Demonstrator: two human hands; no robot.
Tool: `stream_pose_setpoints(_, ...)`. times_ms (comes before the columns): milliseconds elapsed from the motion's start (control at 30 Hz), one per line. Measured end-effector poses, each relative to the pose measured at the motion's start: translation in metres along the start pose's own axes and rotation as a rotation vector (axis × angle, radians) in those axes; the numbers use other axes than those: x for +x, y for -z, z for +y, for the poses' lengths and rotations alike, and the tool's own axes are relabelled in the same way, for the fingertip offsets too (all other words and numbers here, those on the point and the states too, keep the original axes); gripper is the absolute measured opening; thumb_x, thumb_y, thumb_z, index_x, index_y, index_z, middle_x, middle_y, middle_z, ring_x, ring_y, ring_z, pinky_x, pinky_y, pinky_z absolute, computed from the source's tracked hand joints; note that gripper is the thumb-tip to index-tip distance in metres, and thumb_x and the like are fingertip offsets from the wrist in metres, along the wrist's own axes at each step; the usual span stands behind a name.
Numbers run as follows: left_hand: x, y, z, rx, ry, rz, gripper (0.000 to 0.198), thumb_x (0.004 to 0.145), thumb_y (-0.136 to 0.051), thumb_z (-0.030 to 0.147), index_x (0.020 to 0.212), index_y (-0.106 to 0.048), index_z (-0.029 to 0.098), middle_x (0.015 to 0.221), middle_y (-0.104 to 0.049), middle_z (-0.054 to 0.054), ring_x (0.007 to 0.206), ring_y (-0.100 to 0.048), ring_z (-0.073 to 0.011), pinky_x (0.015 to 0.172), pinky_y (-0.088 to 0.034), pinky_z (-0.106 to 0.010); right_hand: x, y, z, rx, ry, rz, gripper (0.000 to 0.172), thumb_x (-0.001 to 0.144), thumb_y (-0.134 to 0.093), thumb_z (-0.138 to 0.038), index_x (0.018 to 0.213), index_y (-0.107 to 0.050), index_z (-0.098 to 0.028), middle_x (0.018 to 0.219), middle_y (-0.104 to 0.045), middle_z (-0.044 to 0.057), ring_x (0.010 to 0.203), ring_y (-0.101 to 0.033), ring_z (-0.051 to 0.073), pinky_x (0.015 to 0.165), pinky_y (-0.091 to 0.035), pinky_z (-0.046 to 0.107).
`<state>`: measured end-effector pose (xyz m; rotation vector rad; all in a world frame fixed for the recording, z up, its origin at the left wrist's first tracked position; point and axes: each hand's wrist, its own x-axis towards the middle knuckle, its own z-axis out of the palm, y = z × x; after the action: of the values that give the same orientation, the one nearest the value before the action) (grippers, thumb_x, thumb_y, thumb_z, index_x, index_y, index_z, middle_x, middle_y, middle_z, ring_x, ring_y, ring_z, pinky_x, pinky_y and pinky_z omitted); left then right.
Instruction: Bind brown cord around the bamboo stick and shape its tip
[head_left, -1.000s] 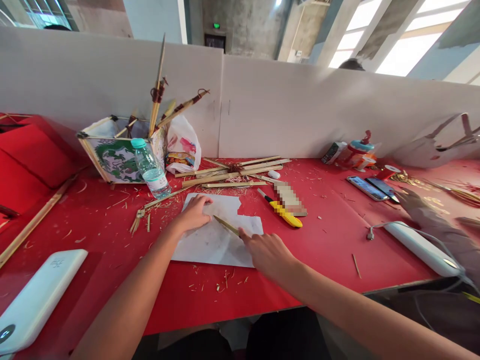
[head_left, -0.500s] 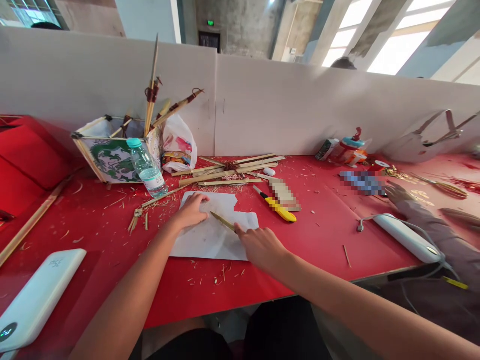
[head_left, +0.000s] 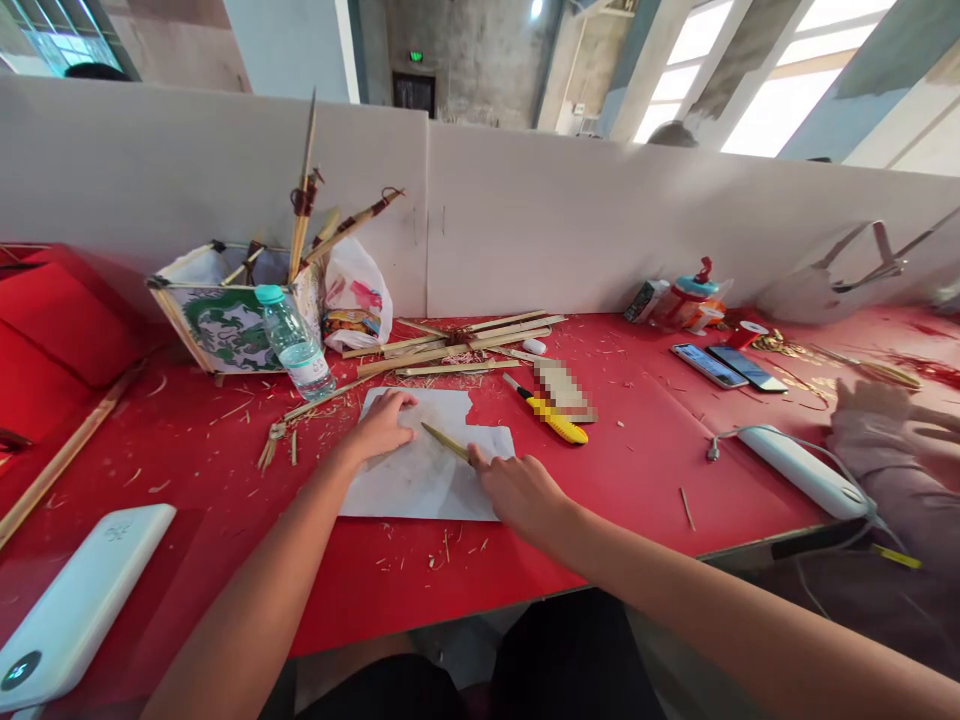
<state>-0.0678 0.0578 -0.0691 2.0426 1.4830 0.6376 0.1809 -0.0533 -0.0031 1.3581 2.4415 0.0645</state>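
Observation:
A torn-edged white sheet of paper (head_left: 420, 492) lies on the red table in front of me. My left hand (head_left: 381, 425) rests on its left part, fingers a little bent and thumb apart, with nothing visible in it. At the sheet's right side, my right hand (head_left: 523, 485) grips a slim pointed bamboo strip (head_left: 446, 442). Its tip points up and left across the paper, toward my left fingers but apart from them. The gripped end is hidden in my fist. Beyond the paper lies a yellow utility knife (head_left: 559, 420).
Bamboo strips (head_left: 457, 350) and shavings litter the table behind the paper. A water bottle (head_left: 304, 365) stands beside a dragon-painted box (head_left: 225, 330). Power banks (head_left: 90, 590) flank me. Right, two phones (head_left: 709, 366) lie near another person's sleeve (head_left: 874, 455).
The other person's hand at the right has moved back from the phones, which now show plainly. My hands and the bamboo strip look nearly the same; the view has shifted slightly.

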Motion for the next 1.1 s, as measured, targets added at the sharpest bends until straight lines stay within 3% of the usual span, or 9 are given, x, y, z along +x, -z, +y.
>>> stream_pose_setpoints(100, 0.001, 0.000, -0.001, -0.006, 0.008, -0.002, 0.046, 0.071, -0.070, 0.019, 0.116, -0.060, 0.022, 0.127, -0.058, -0.010, 0.127, -0.055, -0.0294, 0.113, -0.044, -0.043, -0.010, -0.001, 0.004, -0.012, 0.006, -0.038, 0.074, 0.089, -0.051, 0.001, 0.160, -0.031, -0.001, 0.092, -0.078, 0.017, 0.082, -0.078, 0.027, 0.061, -0.054, 0.032)
stream_pose_setpoints(333, -0.002, 0.002, 0.005, 0.001, 0.014, -0.024, 0.047, 0.073, -0.068, 0.020, 0.119, -0.058, 0.019, 0.129, -0.058, -0.013, 0.129, -0.054, -0.0314, 0.113, -0.044, -0.046, 0.028, 0.014, -0.008, 0.016, 0.006, 0.050, 0.061, 0.092, -0.044, 0.000, 0.153, -0.040, 0.003, 0.092, -0.078, 0.017, 0.086, -0.078, 0.029, 0.067, -0.056, 0.037)
stream_pose_setpoints(533, -0.002, 0.002, 0.003, -0.005, 0.014, -0.025, 0.047, 0.072, -0.069, 0.021, 0.118, -0.059, 0.020, 0.130, -0.057, -0.012, 0.129, -0.054, -0.0302, 0.114, -0.043, -0.044, -0.014, 0.003, 0.001, -0.005, 0.013, -0.067, 0.078, 0.082, -0.056, 0.003, 0.158, -0.034, 0.001, 0.085, -0.078, 0.013, 0.075, -0.078, 0.027, 0.056, -0.051, 0.031)
stream_pose_setpoints(767, -0.003, 0.005, 0.007, 0.005, 0.017, -0.036, 0.046, 0.072, -0.068, 0.021, 0.117, -0.058, 0.020, 0.128, -0.058, -0.012, 0.128, -0.055, -0.0305, 0.112, -0.044, -0.045, 0.021, 0.017, -0.008, -0.005, 0.019, 0.042, 0.060, 0.091, -0.042, 0.003, 0.152, -0.043, 0.003, 0.098, -0.078, 0.020, 0.084, -0.078, 0.026, 0.066, -0.055, 0.034)
stream_pose_setpoints(1000, -0.001, 0.003, 0.004, -0.001, 0.018, -0.026, 0.045, 0.071, -0.069, 0.022, 0.115, -0.059, 0.022, 0.128, -0.058, -0.010, 0.126, -0.055, -0.0292, 0.112, -0.044, -0.044, -0.017, 0.004, 0.004, -0.035, 0.044, -0.069, 0.077, 0.083, -0.056, 0.003, 0.157, -0.035, 0.001, 0.085, -0.077, 0.015, 0.077, -0.078, 0.026, 0.059, -0.052, 0.031)
stream_pose_setpoints(1100, -0.002, 0.003, 0.005, -0.003, 0.020, -0.015, 0.045, 0.070, -0.069, 0.022, 0.114, -0.060, 0.023, 0.128, -0.058, -0.010, 0.127, -0.055, -0.0293, 0.113, -0.043, -0.044, -0.003, 0.007, 0.000, -0.009, 0.024, -0.027, 0.068, 0.087, -0.053, 0.001, 0.154, -0.039, 0.004, 0.086, -0.078, 0.017, 0.081, -0.078, 0.028, 0.061, -0.054, 0.033)
